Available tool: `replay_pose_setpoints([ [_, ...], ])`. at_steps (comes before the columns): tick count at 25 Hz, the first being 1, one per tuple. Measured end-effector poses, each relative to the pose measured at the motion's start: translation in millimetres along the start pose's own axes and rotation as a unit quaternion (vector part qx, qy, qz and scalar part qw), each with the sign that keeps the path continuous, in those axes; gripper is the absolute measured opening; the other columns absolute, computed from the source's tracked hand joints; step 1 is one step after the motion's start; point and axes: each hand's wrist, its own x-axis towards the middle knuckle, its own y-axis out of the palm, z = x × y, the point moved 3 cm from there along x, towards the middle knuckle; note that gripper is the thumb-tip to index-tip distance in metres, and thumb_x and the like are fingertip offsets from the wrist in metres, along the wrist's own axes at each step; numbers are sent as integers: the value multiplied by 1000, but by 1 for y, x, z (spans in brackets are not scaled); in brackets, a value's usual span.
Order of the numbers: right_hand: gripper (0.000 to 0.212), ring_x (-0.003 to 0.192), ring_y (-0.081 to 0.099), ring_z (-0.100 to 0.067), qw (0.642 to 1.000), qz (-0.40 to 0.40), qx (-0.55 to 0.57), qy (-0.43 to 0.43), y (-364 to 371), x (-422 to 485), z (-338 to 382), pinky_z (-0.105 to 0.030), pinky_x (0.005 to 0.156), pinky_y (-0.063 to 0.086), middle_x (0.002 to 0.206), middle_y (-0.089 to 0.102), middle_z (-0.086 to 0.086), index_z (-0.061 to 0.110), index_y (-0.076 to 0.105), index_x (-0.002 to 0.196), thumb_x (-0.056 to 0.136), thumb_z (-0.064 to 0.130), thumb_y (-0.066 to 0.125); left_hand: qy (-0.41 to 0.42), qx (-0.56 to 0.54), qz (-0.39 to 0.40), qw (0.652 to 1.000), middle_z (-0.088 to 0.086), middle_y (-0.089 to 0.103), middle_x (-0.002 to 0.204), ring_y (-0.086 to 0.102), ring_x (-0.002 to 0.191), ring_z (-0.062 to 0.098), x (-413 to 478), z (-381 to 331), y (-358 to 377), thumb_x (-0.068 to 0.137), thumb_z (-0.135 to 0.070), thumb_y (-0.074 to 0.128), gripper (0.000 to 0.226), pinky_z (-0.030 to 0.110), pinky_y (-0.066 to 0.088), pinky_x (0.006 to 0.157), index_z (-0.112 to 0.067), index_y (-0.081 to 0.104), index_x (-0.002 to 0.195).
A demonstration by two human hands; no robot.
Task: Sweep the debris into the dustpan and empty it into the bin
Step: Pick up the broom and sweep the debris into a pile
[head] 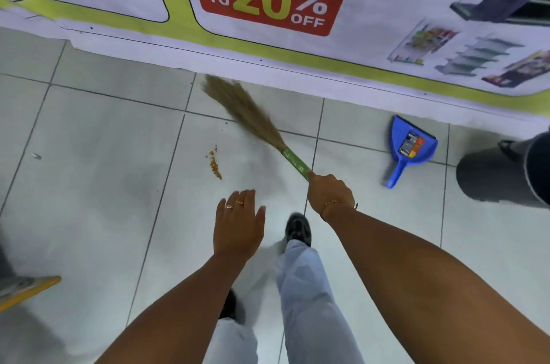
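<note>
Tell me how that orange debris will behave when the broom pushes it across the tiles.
The debris looks like loose small crumbs, so it will probably scatter rather than move as one clump. The floor looks smooth and glossy, so bits likely slide easily. The broom has soft, splayed bristles, which may let some slip through.

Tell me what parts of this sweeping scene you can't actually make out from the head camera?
- Bin: cut off by the right edge; its opening is out of view.
- Dustpan label: too small to read.
- Broom handle end: hidden inside the right hand.
- Debris: too small to identify.
- Grey speck on the floor: too small to identify.
</note>
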Motion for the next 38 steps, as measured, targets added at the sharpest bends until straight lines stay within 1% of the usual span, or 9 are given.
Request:
replay_pose_setpoints([
  [4,43,105,61,-34,995,33,-81,-53,-32,48,-13,-38,82,51,118,60,-14,20,43,140,99,16,30,-30,-14,-20,999,15,69,115,61,114,32,57,-31,-13,89,-32,44,43,49,47,99,-4,57,119],
  [8,45,109,59,-35,987,62,-122,-81,-37,62,-24,-40,88,50,123,57,-15,22,37,143,100,16,29,-28,-29,-14,999,14,64,124,53,123,31,87,-49,-17,94,-30,46,41,48,41,105,-5,51,126],
  [17,49,105,61,-33,969,70,-209,-113,-25,31,-41,-40,84,50,118,60,-13,26,29,147,100,12,26,-22,-10,21,999,11,56,135,46,131,28,63,-23,-21,97,-33,40,45,44,31,113,-8,44,134],
  [24,48,104,60,-33,980,82,-162,-85,27,-51,-52,-39,84,48,118,58,-10,33,27,144,99,18,26,1,-9,23,1000,13,56,134,46,130,28,18,0,-33,97,-32,40,45,44,30,113,-6,45,133],
  [27,50,92,63,-32,986,42,-145,-62,48,-86,-72,-36,70,44,109,59,-8,37,23,145,99,19,30,15,-4,27,1000,14,56,133,45,130,28,2,9,-33,97,-32,39,45,44,31,112,-6,45,133],
  [29,52,87,64,-33,991,18,-122,-44,56,-102,-79,-35,67,43,106,59,-8,40,19,146,99,20,31,17,-4,35,999,12,56,135,43,132,28,-5,14,-30,97,-33,38,45,43,30,113,-8,44,133],
  [32,50,86,63,-36,996,-16,-86,-15,57,-108,-75,-38,73,50,104,59,-10,40,20,146,100,25,30,18,-7,47,999,10,52,139,40,134,26,-14,20,-24,98,-35,36,46,42,28,115,-10,41,136],
  [34,49,89,62,-37,997,-30,-64,9,55,-98,-65,-39,76,50,105,59,-12,38,21,147,101,25,31,19,-5,50,999,9,51,140,39,135,25,-19,27,-23,98,-35,35,46,42,27,116,-11,40,137],
  [38,45,104,59,-38,998,19,-34,49,56,-61,-32,-38,82,48,116,59,-17,29,31,143,98,21,33,1,-3,48,999,10,51,140,38,136,26,-17,46,-22,98,-35,37,46,42,26,116,-10,41,137],
])
